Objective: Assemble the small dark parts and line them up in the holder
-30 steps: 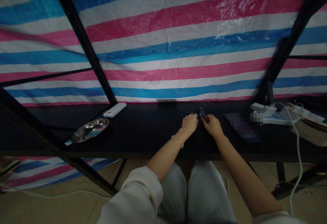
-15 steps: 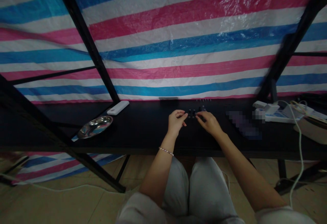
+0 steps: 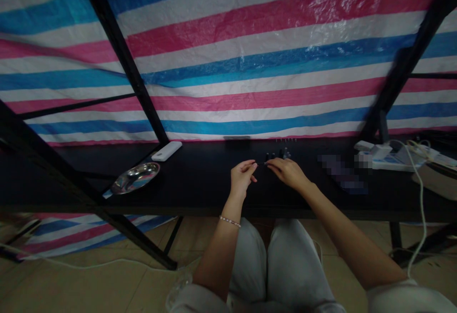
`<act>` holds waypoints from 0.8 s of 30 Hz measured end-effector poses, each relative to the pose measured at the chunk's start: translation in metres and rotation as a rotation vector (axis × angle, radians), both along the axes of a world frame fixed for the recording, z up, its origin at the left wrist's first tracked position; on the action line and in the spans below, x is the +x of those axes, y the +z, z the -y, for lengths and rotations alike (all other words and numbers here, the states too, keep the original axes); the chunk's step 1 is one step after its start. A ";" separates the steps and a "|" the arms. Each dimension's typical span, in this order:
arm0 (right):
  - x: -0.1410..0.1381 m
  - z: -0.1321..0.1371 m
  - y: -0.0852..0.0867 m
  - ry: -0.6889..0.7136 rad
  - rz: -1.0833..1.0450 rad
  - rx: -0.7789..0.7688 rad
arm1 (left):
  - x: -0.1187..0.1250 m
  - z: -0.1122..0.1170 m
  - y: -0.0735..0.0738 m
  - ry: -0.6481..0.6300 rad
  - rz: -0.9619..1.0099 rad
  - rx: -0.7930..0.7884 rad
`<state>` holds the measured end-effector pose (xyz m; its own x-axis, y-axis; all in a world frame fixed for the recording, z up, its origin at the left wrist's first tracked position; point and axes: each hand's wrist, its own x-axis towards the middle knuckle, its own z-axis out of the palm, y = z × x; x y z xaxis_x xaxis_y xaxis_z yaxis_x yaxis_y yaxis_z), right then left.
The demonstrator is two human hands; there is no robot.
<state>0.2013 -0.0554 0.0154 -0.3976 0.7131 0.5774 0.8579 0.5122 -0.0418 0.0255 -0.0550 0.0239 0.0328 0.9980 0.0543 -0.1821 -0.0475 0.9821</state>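
Observation:
My left hand [image 3: 243, 177] is closed in a pinch above the black table. A thin dark piece [image 3: 262, 163], too small to name, spans the gap from its fingertips to those of my right hand [image 3: 288, 172]. The right fingers pinch near that piece's right end. Just beyond the right hand stand several small dark upright pieces [image 3: 267, 156], partly hidden by it. A greyish small part [image 3: 286, 153] sits among them. Farther back, several tiny light pins [image 3: 286, 140] form a row near the table's rear edge.
On the left of the black table [image 3: 203, 179] are a shiny metal dish [image 3: 135, 178] and a white oblong device [image 3: 167, 151]. To the right lie a blurred-out dark item [image 3: 342, 175] and a white power strip [image 3: 389, 162] with cables. Black metal posts [image 3: 123, 55] frame a striped sheet [image 3: 250, 75].
Both hands have shifted slightly left and toward me. The thin dark piece now shows between their fingertips, away from the upright pieces.

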 end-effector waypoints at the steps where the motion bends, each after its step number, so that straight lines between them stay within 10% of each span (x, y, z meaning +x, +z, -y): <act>1: 0.000 0.000 0.001 -0.002 0.015 0.004 | 0.000 0.000 -0.001 0.004 0.000 0.012; 24: -0.005 -0.001 0.021 0.175 -0.082 -0.039 | -0.001 -0.004 -0.006 -0.081 0.002 0.044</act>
<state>0.1966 -0.0546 0.0359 -0.4701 0.6595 0.5866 0.7486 0.6500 -0.1307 0.0243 -0.0514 0.0178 0.1135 0.9887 0.0983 -0.1894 -0.0756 0.9790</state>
